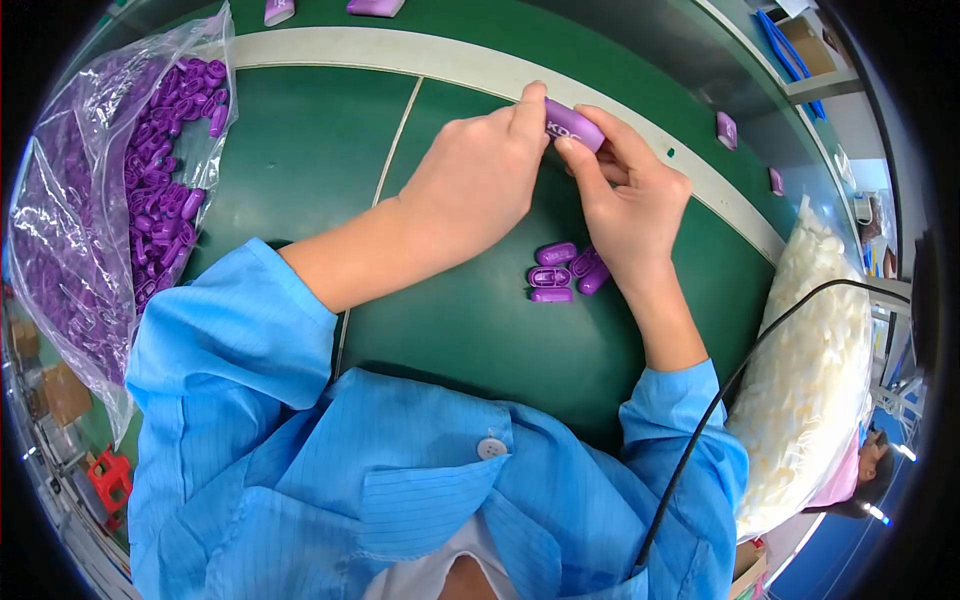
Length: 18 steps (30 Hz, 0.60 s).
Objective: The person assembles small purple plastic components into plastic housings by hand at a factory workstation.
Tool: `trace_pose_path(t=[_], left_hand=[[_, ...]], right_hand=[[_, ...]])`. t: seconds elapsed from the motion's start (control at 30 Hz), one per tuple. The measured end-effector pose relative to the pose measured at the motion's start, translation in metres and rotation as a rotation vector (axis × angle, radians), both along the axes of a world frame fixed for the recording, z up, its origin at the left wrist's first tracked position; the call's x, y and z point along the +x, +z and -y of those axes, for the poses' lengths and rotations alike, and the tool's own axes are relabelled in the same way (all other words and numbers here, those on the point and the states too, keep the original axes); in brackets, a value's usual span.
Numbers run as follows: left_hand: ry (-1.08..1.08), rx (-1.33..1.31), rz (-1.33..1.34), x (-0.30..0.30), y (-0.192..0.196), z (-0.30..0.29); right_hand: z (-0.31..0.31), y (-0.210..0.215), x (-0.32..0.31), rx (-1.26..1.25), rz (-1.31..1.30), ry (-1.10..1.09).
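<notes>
Head view: left hand point(480, 180) and right hand point(630, 205) are jointly pinching purple capsule-shaped casing point(573, 125); halves should be kept squarely aligned while pressing

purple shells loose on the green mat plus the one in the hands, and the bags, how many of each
purple shell held in both hands: 1
purple shells loose on mat: 4
bag of purple parts: 1
bag of white parts: 1
total: 7

You look down on a green work surface point(300, 150) crossed by a pale curved band point(480, 65) and a thin seam. Beyond its far right edge stand a grey shelf point(815, 85) and blue trays point(785, 35). Lower left, a cardboard box point(62, 392) and red stool point(108, 478) sit on the floor.
</notes>
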<state>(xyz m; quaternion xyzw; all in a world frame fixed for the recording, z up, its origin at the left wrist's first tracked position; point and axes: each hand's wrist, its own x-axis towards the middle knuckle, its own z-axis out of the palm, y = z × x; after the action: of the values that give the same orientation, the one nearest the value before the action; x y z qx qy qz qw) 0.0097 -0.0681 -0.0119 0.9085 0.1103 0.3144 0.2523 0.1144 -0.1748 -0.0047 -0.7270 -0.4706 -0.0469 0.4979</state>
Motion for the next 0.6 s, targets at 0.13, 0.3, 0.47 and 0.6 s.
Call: trace_pose_path(t=[0.13, 0.3, 0.47, 0.6], left_hand=[[-0.051, -0.030, 0.029, 0.015, 0.001, -0.024], [0.031, -0.246, 0.065, 0.051, 0.000, -0.078], [0.198, -0.266, -0.133, 0.060, 0.014, -0.085], [0.003, 0.051, 0.106, 0.060, -0.008, -0.084]], right_hand=[[-0.008, -0.006, 0.020, 0.020, -0.205, 0.073], [-0.008, -0.015, 0.092, -0.097, 0.073, -0.215], [0.027, -0.035, 0.198, -0.291, 0.461, -0.667], [0.035, -0.047, 0.237, -0.427, 0.455, -0.716]])
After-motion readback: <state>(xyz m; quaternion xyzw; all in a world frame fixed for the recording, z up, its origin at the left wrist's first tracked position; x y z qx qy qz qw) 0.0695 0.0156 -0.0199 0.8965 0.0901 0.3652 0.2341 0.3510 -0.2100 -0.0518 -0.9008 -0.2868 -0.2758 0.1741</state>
